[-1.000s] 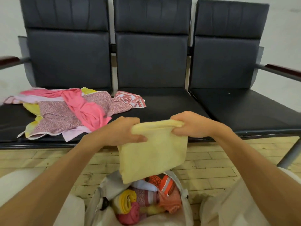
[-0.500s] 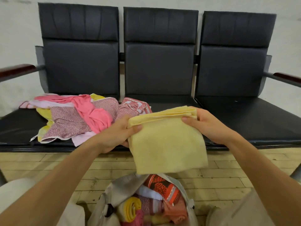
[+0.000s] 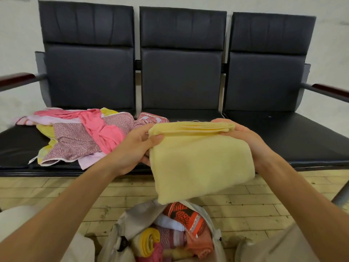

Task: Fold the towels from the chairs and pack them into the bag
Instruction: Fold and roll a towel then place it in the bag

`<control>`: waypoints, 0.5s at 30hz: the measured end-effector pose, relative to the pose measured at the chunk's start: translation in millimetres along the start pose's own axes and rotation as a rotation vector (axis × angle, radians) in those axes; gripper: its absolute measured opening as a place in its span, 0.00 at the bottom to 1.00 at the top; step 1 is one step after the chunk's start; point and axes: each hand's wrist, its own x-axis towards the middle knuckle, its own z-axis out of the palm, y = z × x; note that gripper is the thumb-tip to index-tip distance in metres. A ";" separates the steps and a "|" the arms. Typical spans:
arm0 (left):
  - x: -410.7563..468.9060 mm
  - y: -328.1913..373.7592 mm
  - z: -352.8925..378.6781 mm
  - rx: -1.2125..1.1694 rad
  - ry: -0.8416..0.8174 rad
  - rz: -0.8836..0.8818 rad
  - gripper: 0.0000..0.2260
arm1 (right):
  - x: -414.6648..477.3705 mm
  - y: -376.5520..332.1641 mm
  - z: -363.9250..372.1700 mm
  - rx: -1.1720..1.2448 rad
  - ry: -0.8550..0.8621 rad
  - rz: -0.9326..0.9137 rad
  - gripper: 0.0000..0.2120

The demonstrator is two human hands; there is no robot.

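Note:
A pale yellow towel (image 3: 200, 161), folded into several layers, hangs in front of the chairs between both hands. My left hand (image 3: 136, 148) grips its upper left corner with the thumb on top. My right hand (image 3: 243, 137) holds the upper right edge, fingers curled over the stacked layers. Directly below, on the floor, stands an open light grey bag (image 3: 130, 222) with several rolled and folded towels (image 3: 175, 237) inside. A loose heap of pink, patterned and yellow towels (image 3: 85, 135) lies on the left chair seat.
Three joined black chairs (image 3: 181, 72) stand against a white wall, with armrests at both ends. The middle and right seats (image 3: 287, 133) are bare. The floor (image 3: 245, 210) is pale wooden boards. My knees in light trousers flank the bag.
Both hands lifted the folded yellow towel higher and tilted its lower part toward me, so the stacked top edge now shows. The view shifted slightly downward and right.

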 end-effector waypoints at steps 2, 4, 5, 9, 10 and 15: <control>-0.7 -1.6 0.0 0.038 -0.001 0.035 0.11 | 1.2 0.3 0.8 0.000 -0.029 0.031 0.06; -1.7 -2.2 0.0 0.032 0.006 0.059 0.12 | 3.4 1.1 0.6 0.020 -0.089 0.048 0.09; -2.2 -2.1 0.3 0.017 0.008 0.069 0.12 | 4.3 1.1 0.4 0.041 -0.117 0.055 0.11; -2.6 -0.7 1.7 0.015 0.027 0.115 0.11 | 5.2 0.4 -3.3 0.075 -0.154 0.100 0.18; -2.6 -0.9 2.2 0.024 0.027 0.112 0.12 | 5.9 1.2 -5.2 0.084 -0.144 0.122 0.19; -0.6 -3.8 2.0 0.025 0.029 0.036 0.21 | 3.4 0.3 -4.5 0.200 -0.138 0.246 0.17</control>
